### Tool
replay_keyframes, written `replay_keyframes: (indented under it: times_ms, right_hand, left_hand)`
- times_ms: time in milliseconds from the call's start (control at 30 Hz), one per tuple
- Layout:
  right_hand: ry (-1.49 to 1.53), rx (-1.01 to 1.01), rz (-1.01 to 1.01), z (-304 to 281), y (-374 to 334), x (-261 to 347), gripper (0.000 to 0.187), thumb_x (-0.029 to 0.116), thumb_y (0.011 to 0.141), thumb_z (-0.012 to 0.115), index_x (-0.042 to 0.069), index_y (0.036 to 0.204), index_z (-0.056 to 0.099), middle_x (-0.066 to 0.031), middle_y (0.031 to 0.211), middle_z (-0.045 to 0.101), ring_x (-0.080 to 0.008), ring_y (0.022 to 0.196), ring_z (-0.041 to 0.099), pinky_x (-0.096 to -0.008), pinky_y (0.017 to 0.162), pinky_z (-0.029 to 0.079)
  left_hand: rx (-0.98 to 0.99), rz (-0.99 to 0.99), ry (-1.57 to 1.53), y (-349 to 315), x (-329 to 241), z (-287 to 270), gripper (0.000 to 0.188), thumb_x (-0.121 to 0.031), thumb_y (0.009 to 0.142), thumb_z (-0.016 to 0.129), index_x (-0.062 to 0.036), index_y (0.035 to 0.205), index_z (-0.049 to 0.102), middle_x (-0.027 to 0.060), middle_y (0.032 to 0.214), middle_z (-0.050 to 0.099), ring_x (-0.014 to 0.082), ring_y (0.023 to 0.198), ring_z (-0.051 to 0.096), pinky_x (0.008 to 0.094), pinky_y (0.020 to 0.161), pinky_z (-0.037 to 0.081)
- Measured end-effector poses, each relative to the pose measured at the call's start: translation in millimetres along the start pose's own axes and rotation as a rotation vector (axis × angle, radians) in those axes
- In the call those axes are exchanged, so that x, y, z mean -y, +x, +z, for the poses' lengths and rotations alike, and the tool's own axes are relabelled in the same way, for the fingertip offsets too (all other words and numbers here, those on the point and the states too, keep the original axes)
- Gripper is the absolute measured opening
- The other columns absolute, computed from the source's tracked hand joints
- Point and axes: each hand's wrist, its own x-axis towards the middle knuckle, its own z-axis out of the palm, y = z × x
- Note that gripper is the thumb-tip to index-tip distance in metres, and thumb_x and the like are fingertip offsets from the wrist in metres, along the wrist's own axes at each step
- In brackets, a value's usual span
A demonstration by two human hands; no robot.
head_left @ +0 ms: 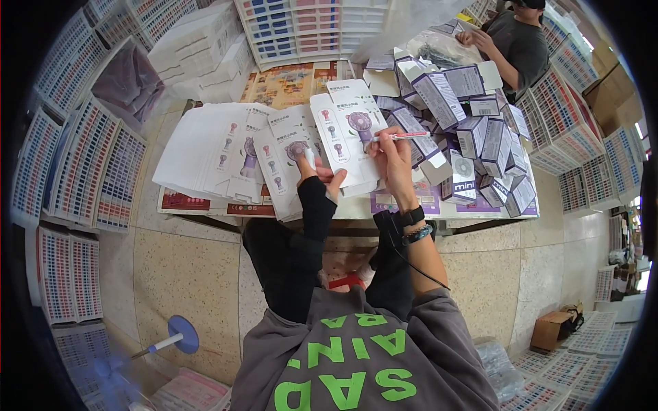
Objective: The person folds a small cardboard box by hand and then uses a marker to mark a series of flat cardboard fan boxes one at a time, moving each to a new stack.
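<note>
My right hand (pixel 393 156) grips a slim white-and-red pen (pixel 411 135), held crosswise above the right edge of a flat, unfolded white carton (pixel 336 103) printed with small handheld fans. My left hand (pixel 317 175), in a black sleeve reaching over the palm, lies on another flat carton (pixel 277 140), fingers and thumb apart. A small white piece (pixel 310 158) shows at its fingers; I cannot tell whether it is held or worn. Left of that hand, more flat cartons (pixel 199 147) lie fanned out in an overlapping pile.
Folded purple-and-white boxes (pixel 439 99) are heaped on the table's right side. A partitioned white tray (pixel 308 31) stands at the back. Another person (pixel 517 44) is at the far right. Stacked trays (pixel 89 168) line the left, near a blue fan (pixel 183 334).
</note>
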Motion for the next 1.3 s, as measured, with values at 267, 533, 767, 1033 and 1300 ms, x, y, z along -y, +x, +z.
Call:
replay_keyframes:
  times_ms: [267, 533, 767, 1033, 1300]
  right_hand:
    - [0.050, -0.055, -0.199, -1.5, -12.5, 40.7, 0.011, 0.012, 0.095, 0.051, 0.000, 0.094, 0.051, -0.0059, 0.073, 0.053, -0.0135, 0.070, 0.051, -0.0256, 0.069, 0.043]
    - [-0.434, 0.016, -0.113, 16.7, -13.6, 29.6, 0.010, 0.008, 0.094, 0.051, -0.001, 0.092, 0.053, -0.0044, 0.078, 0.056, -0.0099, 0.069, 0.054, -0.0233, 0.066, 0.044]
    - [-0.448, 0.011, -0.082, 20.9, -7.9, 26.9, 0.012, 0.010, 0.094, 0.054, -0.002, 0.094, 0.055, -0.0044, 0.078, 0.057, -0.0103, 0.072, 0.056, -0.0224, 0.069, 0.044]
    - [-0.522, -0.017, -0.074, 20.3, -3.2, 23.5, 0.011, 0.009, 0.094, 0.054, -0.001, 0.092, 0.056, -0.0031, 0.076, 0.057, -0.0089, 0.071, 0.055, -0.0218, 0.067, 0.043]
    - [-0.583, -0.060, -0.031, 7.1, -6.7, -3.5, 0.010, 0.008, 0.091, 0.057, 0.000, 0.084, 0.055, 0.0037, 0.067, 0.050, -0.0032, 0.061, 0.044, -0.0186, 0.055, 0.036]
  left_hand:
    - [-0.076, -0.143, -0.243, -17.0, 6.8, -80.6, 0.048, 0.000, 0.082, 0.064, -0.0054, 0.114, 0.029, 0.0092, 0.079, 0.055, 0.0145, 0.066, 0.061, 0.0252, 0.051, 0.051]
    - [-0.159, -0.172, -0.139, -41.1, 10.6, -114.7, 0.038, 0.002, 0.085, 0.058, -0.0055, 0.110, 0.030, 0.0024, 0.082, 0.042, 0.0097, 0.065, 0.050, 0.0239, 0.060, 0.050]
    - [-0.194, -0.038, -0.177, -32.6, 14.6, -103.0, 0.044, 0.008, 0.079, 0.061, -0.0078, 0.104, 0.029, 0.0049, 0.090, 0.040, 0.0125, 0.089, 0.053, 0.0299, 0.080, 0.048]
    - [-0.203, -0.109, -0.027, -22.3, 11.4, -103.6, 0.044, 0.003, 0.076, 0.070, -0.0067, 0.102, 0.035, 0.0012, 0.073, 0.051, 0.0072, 0.064, 0.052, 0.0209, 0.064, 0.044]
    - [-0.168, -0.174, 0.185, -21.9, 11.1, -103.7, 0.042, -0.008, 0.080, 0.072, -0.0034, 0.104, 0.037, -0.0005, 0.063, 0.048, 0.0057, 0.053, 0.047, 0.0205, 0.054, 0.040]
